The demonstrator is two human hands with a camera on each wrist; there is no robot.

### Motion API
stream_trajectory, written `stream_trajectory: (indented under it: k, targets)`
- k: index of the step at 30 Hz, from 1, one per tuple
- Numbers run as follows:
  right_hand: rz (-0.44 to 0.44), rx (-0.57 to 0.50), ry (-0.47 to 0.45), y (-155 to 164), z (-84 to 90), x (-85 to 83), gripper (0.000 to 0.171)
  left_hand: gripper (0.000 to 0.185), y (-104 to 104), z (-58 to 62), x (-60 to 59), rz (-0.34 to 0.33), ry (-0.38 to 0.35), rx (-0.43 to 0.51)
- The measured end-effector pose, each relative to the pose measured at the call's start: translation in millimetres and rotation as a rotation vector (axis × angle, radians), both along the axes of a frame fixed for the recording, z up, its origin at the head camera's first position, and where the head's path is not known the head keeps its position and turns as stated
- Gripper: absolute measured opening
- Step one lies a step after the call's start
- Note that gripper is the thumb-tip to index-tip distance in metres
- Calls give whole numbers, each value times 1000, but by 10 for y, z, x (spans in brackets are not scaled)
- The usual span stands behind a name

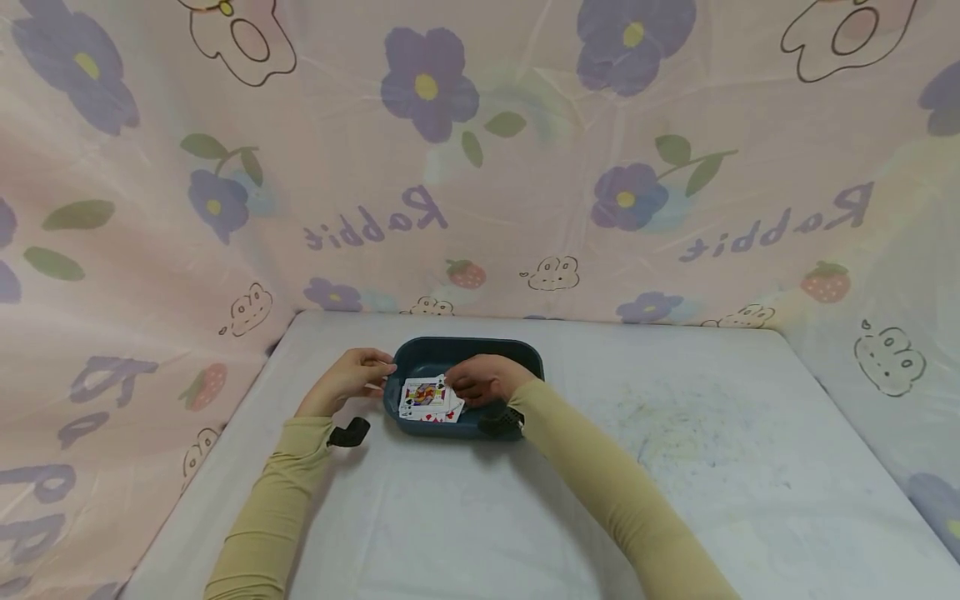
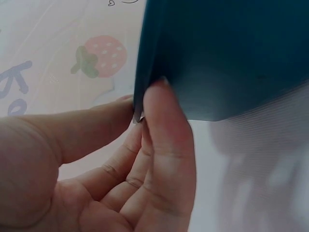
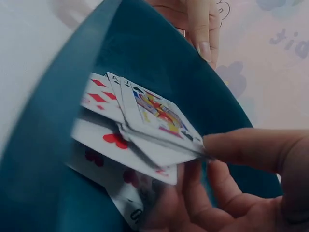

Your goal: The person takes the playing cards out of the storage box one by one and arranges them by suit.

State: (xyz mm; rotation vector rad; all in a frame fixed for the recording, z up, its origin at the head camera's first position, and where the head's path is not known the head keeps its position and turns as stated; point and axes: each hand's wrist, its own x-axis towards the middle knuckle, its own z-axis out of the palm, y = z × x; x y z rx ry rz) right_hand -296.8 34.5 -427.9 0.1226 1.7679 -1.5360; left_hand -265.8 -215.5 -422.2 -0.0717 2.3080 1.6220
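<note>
A dark teal plastic basin (image 1: 465, 431) with rounded corners stands on the white table, and several playing cards (image 1: 423, 396) lie loosely stacked in its left part. My left hand (image 1: 348, 381) pinches the basin's left rim between thumb and finger; the left wrist view shows the basin wall (image 2: 231, 53) close up. Reaching inside, my right hand (image 1: 486, 379) pinches the edge of some cards (image 3: 159, 113), with a face card on top. Red-suit cards and others fan out beneath, partly hidden by the near basin wall and by blurred fingers.
Black wrist devices (image 1: 349, 432) sit at both sleeve cuffs. The white table (image 1: 675, 500) carries faint stains on its right side. A floral printed curtain (image 1: 525, 167) rises along the table's back and sides.
</note>
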Motion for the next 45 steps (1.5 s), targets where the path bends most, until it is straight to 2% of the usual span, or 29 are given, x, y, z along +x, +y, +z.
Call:
stream_trajectory:
  k: [9, 14, 18, 25, 30, 31, 37, 38, 41, 45]
  targets:
    - [-11, 17, 21, 5, 17, -17, 21, 30, 10, 3, 2, 5, 1, 12]
    - [-30, 60, 84, 79, 30, -34, 21, 32, 8, -9, -5, 3, -7, 11]
    - [-74, 67, 107, 156, 43, -62, 19, 34, 8, -4, -3, -6, -4, 8]
    - [-150, 15, 79, 254, 96, -86, 22, 34, 14, -2, -2, 1, -8, 15]
    - [-141, 31, 120, 316, 137, -93, 22, 34, 3, -29, -16, 3, -5, 16]
    - [-135, 41, 131, 321, 138, -97, 23, 33, 15, 11, 7, 5, -10, 17]
    - [-97, 121, 218, 360, 163, -92, 22, 35, 14, 18, 4, 1, -10, 7]
    - [-94, 126, 229, 373, 175, -86, 21, 36, 1, -23, -20, -1, -6, 4]
    - [-87, 109, 257, 420, 215, -62, 22, 36, 6, -15, -15, -3, -6, 4]
    - [-79, 31, 285, 511, 238, -55, 23, 36, 9, -6, -3, -7, -7, 1]
